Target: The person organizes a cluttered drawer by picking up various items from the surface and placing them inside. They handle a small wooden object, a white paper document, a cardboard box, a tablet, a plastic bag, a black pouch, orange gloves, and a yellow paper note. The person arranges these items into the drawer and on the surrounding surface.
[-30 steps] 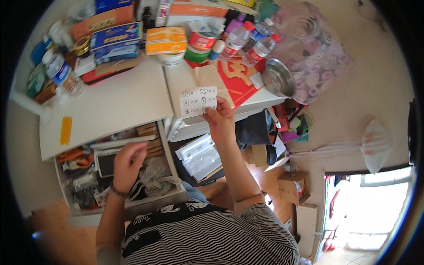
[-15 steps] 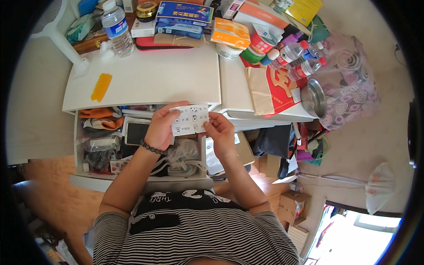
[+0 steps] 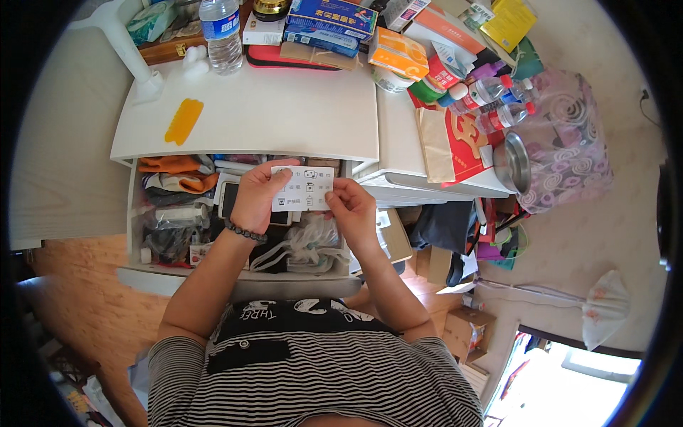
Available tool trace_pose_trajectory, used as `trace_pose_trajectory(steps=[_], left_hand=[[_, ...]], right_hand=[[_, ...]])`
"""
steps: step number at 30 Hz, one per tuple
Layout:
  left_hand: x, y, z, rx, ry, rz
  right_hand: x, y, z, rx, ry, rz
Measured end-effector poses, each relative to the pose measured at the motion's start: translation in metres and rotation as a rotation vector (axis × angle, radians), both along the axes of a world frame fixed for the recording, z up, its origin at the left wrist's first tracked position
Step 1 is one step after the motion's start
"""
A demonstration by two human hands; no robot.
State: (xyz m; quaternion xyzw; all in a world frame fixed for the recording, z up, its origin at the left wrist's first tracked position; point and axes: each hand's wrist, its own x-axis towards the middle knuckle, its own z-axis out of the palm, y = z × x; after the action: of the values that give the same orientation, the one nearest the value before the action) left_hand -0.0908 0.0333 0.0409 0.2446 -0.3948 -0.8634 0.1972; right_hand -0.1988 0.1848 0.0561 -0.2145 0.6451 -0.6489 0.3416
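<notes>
Between my two hands is a small white label sheet (image 3: 304, 191), printed with rows of black icons and short writing. My left hand (image 3: 257, 198), with a dark bead bracelet on its wrist, grips the sheet's left edge, thumb on top. The lower right edge is pinched by my right hand (image 3: 353, 213). Below the sheet, an open drawer (image 3: 165, 270) holds a white-framed phone-like device (image 3: 228, 199), orange and grey cloth (image 3: 178, 173), and clear plastic bags (image 3: 313, 242). Part of the drawer's contents is hidden behind my hands and forearms.
On the white cabinet top (image 3: 284, 107) lies a yellow wavy-edged comb-like piece (image 3: 184, 121). A water bottle (image 3: 223, 39) and blue boxes (image 3: 331, 21) stand along its back. To the right are a red paper bag (image 3: 466, 146), small bottles (image 3: 501, 117) and a metal bowl (image 3: 514, 162).
The view has shifted, so the cabinet top and drawer appear farther right and slightly higher. Both hands keep hold of the label sheet, nearly unchanged in the picture.
</notes>
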Motion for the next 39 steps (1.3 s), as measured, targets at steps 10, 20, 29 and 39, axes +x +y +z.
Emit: trace_pose_trajectory(steps=[10, 20, 29, 39], left_hand=[[0.055, 0.002, -0.033, -0.484, -0.106, -0.416], [0.071, -0.002, -0.016, -0.975, -0.241, -0.450], [0.002, -0.038, -0.047, -1.645, -0.302, -0.514], [-0.008, -0.035, -0.056, -1.644, -0.379, -0.561]], right_hand=[[-0.038, 0.033, -0.022, 0.230, 0.595, -0.103], [-0.036, -0.023, -0.044, 0.569, 1.316, 0.043], [-0.020, -0.029, -0.047, 0.639, 1.412, -0.011], [0.005, -0.012, -0.070, 0.562, 1.284, 0.157]])
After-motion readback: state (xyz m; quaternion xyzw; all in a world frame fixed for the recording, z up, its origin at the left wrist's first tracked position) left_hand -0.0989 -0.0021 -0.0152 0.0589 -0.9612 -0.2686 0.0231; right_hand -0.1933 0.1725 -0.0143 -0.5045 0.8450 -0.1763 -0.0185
